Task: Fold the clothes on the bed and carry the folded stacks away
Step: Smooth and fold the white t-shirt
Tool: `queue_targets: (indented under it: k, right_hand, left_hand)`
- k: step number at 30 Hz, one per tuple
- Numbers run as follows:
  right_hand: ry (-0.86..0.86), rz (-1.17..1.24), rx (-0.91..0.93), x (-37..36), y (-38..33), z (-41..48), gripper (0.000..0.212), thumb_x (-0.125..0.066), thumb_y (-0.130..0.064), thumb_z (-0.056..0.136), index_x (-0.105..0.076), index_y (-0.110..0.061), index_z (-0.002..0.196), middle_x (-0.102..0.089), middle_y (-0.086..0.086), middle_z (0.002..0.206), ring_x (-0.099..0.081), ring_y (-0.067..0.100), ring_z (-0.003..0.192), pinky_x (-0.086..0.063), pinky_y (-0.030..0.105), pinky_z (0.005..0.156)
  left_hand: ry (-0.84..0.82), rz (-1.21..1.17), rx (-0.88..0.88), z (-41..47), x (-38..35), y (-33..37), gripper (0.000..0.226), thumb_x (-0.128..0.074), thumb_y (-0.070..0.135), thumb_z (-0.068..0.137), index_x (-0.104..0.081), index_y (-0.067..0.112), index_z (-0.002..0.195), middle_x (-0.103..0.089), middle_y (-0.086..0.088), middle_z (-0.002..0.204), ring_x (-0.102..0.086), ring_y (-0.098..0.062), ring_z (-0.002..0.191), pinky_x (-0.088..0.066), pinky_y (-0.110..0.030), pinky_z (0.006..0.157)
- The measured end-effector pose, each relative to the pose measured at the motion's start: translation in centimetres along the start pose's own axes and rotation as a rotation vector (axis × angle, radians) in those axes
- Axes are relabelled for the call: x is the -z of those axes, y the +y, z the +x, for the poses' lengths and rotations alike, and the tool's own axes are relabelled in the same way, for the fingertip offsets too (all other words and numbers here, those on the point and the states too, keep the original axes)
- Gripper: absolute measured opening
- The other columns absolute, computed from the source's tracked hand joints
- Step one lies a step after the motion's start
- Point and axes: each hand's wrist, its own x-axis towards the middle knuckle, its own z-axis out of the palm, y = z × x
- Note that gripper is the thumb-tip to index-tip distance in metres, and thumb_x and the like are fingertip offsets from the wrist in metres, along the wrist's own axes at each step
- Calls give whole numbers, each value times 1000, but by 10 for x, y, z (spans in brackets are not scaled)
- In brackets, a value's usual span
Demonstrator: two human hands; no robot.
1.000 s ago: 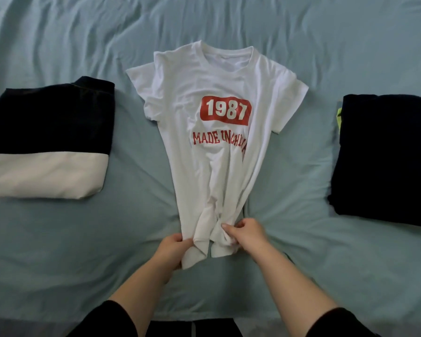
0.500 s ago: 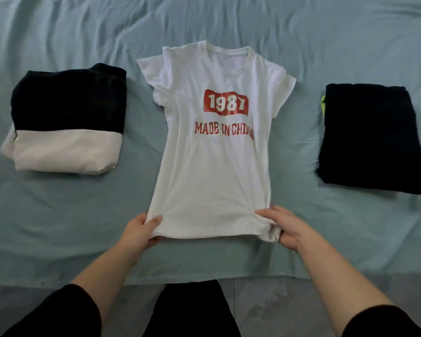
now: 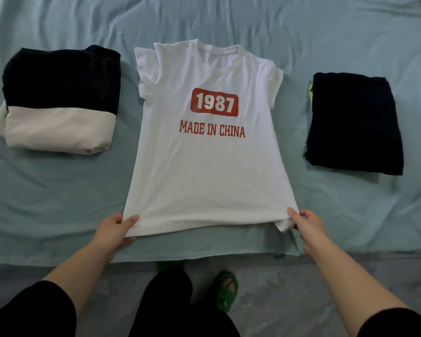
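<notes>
A white T-shirt with red "1987 MADE IN CHINA" print lies face up and spread flat in the middle of the bed, collar away from me. My left hand pinches its lower left hem corner. My right hand pinches the lower right hem corner, where a bit of fabric is bunched. To the left of the shirt sits a folded stack, black on top and cream below. A folded black stack lies to the right, with a yellow-green edge peeking out on its left side.
The pale blue sheet is wrinkled and ends at the bed's near edge. Below it is grey floor, with my dark trousers and a green sandal at the bed's edge.
My hands moved apart from the bunched middle of the hem to its two corners. The shirt went from gathered and twisted to spread flat. The view pulled back from the bed.
</notes>
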Motion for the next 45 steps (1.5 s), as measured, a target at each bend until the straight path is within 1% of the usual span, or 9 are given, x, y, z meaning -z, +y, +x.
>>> queue_targets:
  k: [4, 9, 15, 19, 23, 26, 33, 37, 45]
  right_hand:
    - [79, -343, 156, 12, 13, 15, 31, -66, -33, 88, -55, -4, 81, -63, 19, 81, -58, 35, 74, -53, 45, 69]
    - [10, -673, 255, 25, 46, 44, 43, -60, -37, 92, -43, -9, 64, -47, 9, 60, -45, 30, 64, -33, 38, 60]
    - [10, -769, 273, 21, 54, 40, 27, -57, -35, 93, -50, -10, 84, -60, 14, 91, -54, 31, 81, -37, 35, 66]
    - [187, -999, 642, 1, 33, 18, 40, -56, -23, 88, -49, -18, 127, -50, 9, 129, -48, 30, 117, -34, 42, 95]
    - [-75, -1130, 895, -61, 11, 6, 61, -32, -42, 99, -5, -30, 152, -4, 1, 161, -6, 19, 148, -2, 44, 118]
    - [-153, -1130, 905, -104, 9, 11, 58, -9, -50, 99, 22, -38, 147, 28, -7, 156, 22, 16, 145, 22, 42, 113]
    - [-156, -1261, 791, -97, 44, 7, 66, -5, -63, 92, 18, -36, 149, 25, -7, 158, 20, 15, 146, 17, 48, 115]
    - [-176, -1256, 734, -113, 10, 2, 66, 7, -67, 91, 23, -36, 147, 32, -8, 155, 21, 15, 146, 24, 46, 113]
    - [-77, -1078, 998, -249, -160, 53, 64, 2, -63, 93, 22, -35, 147, 19, -9, 159, 24, 9, 144, 25, 42, 112]
  left_hand:
    - [50, 59, -28, -10, -13, -17, 21, -64, 17, 92, -63, 0, 104, -59, -8, 77, -57, -12, 42, -43, -13, 34]
    - [74, 191, -18, -13, -31, -56, 27, -67, 20, 90, -64, -6, 99, -62, -13, 76, -57, -11, 40, -43, -14, 34]
    - [286, 644, -83, -18, -35, -55, 39, -74, 39, 82, -57, 3, 81, -64, -22, 90, -59, -37, 84, -48, -41, 74]
    - [417, 942, -319, -23, -60, -28, 71, -73, 41, 78, -41, 11, 135, -42, -22, 137, -41, -40, 125, -38, -50, 102]
    - [279, 1146, -623, -5, -120, 10, 94, -48, 65, 86, 12, 34, 151, 9, -5, 162, 6, -31, 149, -2, -53, 117]
    - [182, 1251, -782, 16, -156, 28, 91, -33, 72, 86, 32, 41, 142, 29, -1, 157, 26, -29, 145, 16, -54, 112]
    - [-168, 1541, -926, 48, -111, 1, 76, 2, 76, 84, 38, 40, 139, 43, 2, 150, 45, -27, 134, 26, -52, 111]
    - [-251, 1499, -941, 52, -90, 28, 71, -15, 67, 93, 32, 44, 142, 33, 5, 156, 38, -21, 139, 22, -47, 114]
    - [303, 562, -558, 133, -53, 195, 75, -51, 44, 95, -14, 13, 153, -16, -14, 158, -19, -33, 143, -19, -43, 115]
